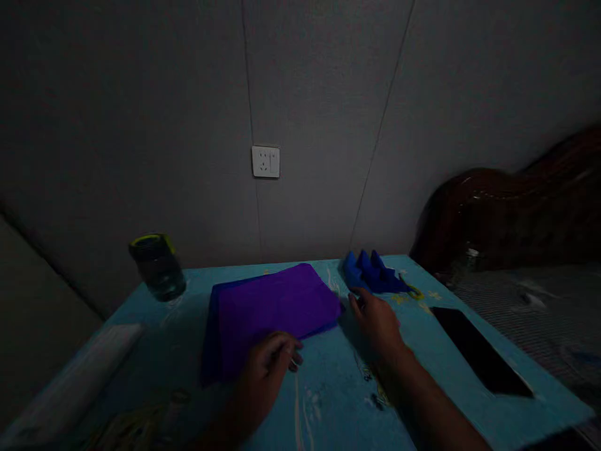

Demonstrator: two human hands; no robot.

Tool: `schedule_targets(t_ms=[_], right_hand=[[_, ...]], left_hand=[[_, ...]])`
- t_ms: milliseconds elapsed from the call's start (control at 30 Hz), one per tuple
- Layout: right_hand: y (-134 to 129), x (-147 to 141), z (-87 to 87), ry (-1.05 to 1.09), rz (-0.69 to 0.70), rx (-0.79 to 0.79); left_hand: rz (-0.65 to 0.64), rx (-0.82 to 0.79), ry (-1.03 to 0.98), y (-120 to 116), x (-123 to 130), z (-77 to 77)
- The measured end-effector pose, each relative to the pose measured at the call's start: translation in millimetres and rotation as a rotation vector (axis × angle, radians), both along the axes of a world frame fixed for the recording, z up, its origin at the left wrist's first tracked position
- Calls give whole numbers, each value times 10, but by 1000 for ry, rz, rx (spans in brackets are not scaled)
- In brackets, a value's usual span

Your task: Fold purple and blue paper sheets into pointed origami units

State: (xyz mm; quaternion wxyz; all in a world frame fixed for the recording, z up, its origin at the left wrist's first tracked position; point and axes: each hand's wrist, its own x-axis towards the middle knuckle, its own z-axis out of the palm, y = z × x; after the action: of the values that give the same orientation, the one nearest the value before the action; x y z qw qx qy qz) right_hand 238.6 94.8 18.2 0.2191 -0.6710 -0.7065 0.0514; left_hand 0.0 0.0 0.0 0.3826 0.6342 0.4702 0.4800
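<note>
A purple sheet [277, 300], which looks like paper or thin cloth, lies on a dark blue sheet [211, 338] that shows along its left and lower edges. My left hand [272, 363] hovers at the lower edge of the purple sheet, fingers loosely bent and apart, holding nothing visible. Just off the sheets' right corner is my right hand [378, 319], fingers bent downward with a gap at the thumb. Beyond it sits a blue folded piece with pointed peaks [370, 272]. A small pink spot shows beside my right hand; what it is I cannot make out.
A dark phone-like slab [479, 351] lies at the right of the blue patterned tablecloth [328, 401]. A tumbler with a yellow-green rim [159, 266] stands back left. Along the left edge is a long pale object [89, 382]. A wall socket [266, 161] is behind; the room is dim.
</note>
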Motion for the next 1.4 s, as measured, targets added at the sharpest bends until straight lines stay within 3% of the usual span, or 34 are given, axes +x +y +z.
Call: schedule_targets(t_ms=[100, 233, 333, 433, 567, 833, 1000, 1200, 1300, 1400], right_hand=[[-13, -93, -109, 1, 137, 37], [7, -96, -201, -35, 204, 127], [51, -51, -250, -66, 222, 142], [90, -23, -304, -58, 252, 150], [110, -32, -346, 47, 280, 168], [11, -188, -311, 336, 292, 88], [-46, -280, -318, 418, 329, 56], [-31, -196, -176, 553, 160, 147], [-7, -118, -74, 703, 76, 209], [3, -77, -11, 862, 50, 182]], left_hand=[[39, 166, 255, 122, -198, 162], [118, 335, 822, 305, -634, 263], [343, 261, 1161, 399, -967, 228], [468, 104, 1310, 424, -1161, 121], [490, 5, 1261, 384, -1218, -62], [521, 112, 1103, 337, -1180, -202], [545, 165, 1083, 364, -1200, -211], [609, 310, 930, 398, -1185, -146], [570, 353, 804, 372, -1130, -77], [444, 282, 610, 311, -1036, 22]])
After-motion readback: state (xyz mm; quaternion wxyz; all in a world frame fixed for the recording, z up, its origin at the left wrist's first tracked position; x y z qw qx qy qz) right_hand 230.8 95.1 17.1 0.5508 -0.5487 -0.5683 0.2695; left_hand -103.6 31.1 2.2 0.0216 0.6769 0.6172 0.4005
